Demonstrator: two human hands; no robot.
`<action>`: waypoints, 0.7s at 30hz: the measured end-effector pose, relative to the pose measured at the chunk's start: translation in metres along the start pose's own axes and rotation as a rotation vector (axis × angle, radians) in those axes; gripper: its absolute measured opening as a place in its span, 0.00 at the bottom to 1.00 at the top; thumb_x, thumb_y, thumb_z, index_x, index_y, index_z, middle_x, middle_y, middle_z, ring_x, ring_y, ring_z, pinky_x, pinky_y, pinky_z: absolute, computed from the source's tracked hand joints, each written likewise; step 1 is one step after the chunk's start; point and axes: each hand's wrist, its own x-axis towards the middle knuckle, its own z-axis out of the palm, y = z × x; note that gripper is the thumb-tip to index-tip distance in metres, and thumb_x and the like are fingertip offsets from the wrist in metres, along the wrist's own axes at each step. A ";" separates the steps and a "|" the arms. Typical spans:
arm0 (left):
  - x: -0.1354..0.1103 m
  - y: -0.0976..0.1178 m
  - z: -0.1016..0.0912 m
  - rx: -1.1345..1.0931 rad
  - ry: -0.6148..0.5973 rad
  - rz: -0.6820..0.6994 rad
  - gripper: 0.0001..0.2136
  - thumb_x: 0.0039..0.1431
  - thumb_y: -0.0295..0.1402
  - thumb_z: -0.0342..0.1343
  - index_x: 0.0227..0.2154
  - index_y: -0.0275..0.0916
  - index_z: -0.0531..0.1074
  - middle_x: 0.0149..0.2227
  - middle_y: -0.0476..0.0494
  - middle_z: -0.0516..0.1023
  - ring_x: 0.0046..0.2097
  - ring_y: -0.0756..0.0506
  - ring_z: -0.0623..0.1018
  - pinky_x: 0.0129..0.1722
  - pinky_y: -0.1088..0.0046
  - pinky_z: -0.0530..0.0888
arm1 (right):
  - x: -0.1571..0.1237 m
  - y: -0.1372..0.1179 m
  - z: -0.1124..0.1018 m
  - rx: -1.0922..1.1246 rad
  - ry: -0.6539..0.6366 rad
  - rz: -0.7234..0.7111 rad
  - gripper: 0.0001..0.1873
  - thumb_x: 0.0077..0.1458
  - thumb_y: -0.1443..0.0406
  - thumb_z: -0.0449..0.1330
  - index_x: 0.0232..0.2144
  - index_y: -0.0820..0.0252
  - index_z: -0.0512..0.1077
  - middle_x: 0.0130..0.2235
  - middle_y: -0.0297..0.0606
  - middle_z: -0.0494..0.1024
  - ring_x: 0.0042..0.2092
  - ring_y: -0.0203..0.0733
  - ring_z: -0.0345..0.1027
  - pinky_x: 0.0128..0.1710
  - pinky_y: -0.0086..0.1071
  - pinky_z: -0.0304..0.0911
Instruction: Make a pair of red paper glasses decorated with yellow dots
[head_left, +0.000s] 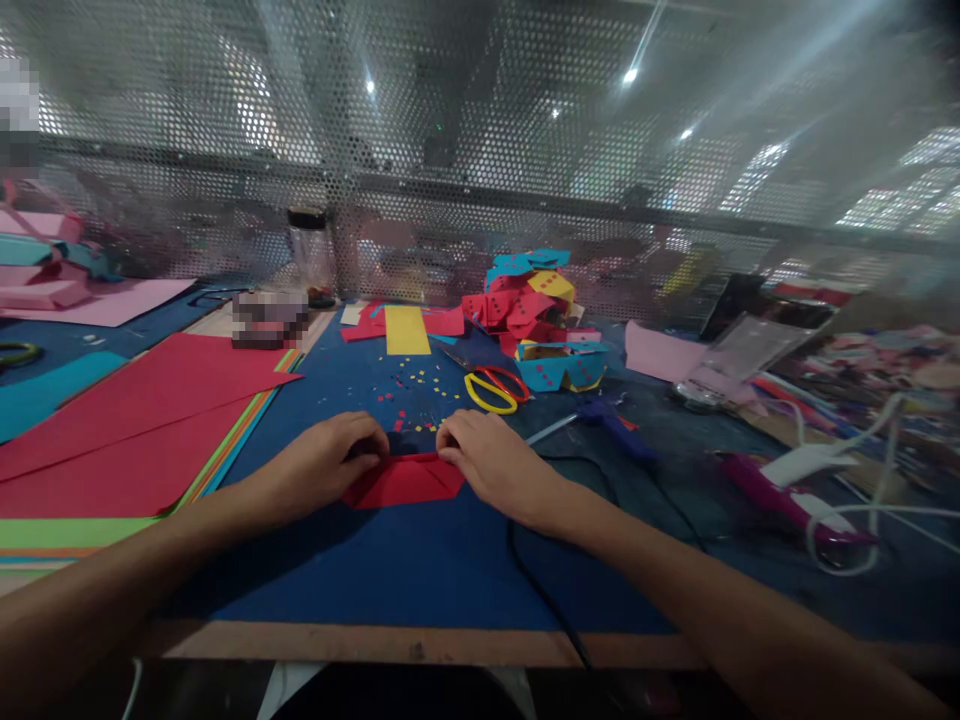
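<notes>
A piece of folded red paper (pixel 409 482) is held low over the blue tabletop, its long edge level between my hands. My left hand (pixel 337 450) pinches its left end between thumb and curled fingers. At the other end my right hand (pixel 480 455) grips the upper right corner, the fingertips partly hidden behind the paper. Just beyond my hands lie small yellow and red paper bits (pixel 420 390). Scissors with red and yellow handles (pixel 495 388) rest past my right hand, near a blue glue gun (pixel 611 425).
Stacked coloured paper sheets (pixel 150 410) cover the left side. Folded paper pieces (pixel 529 300) are heaped at the back, near a yellow strip (pixel 407 330) and a lidded jar (pixel 311 255). A magenta tool (pixel 795 500) with a white cord lies right. A perforated metal screen (pixel 480 120) closes off the back.
</notes>
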 end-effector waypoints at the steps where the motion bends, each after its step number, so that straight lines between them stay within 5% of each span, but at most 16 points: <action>1: 0.000 0.002 -0.001 -0.029 -0.012 -0.020 0.08 0.59 0.29 0.51 0.36 0.40 0.76 0.39 0.43 0.79 0.41 0.43 0.77 0.41 0.66 0.73 | 0.001 0.000 -0.001 0.008 0.012 0.001 0.05 0.66 0.71 0.55 0.37 0.60 0.70 0.39 0.41 0.76 0.41 0.44 0.67 0.43 0.37 0.58; 21: -0.002 0.010 -0.010 -0.283 -0.145 -0.145 0.14 0.61 0.39 0.51 0.40 0.38 0.77 0.40 0.43 0.81 0.41 0.42 0.77 0.41 0.68 0.71 | 0.001 0.000 -0.014 0.228 0.132 -0.002 0.06 0.61 0.74 0.59 0.35 0.59 0.73 0.38 0.37 0.79 0.40 0.39 0.71 0.41 0.32 0.62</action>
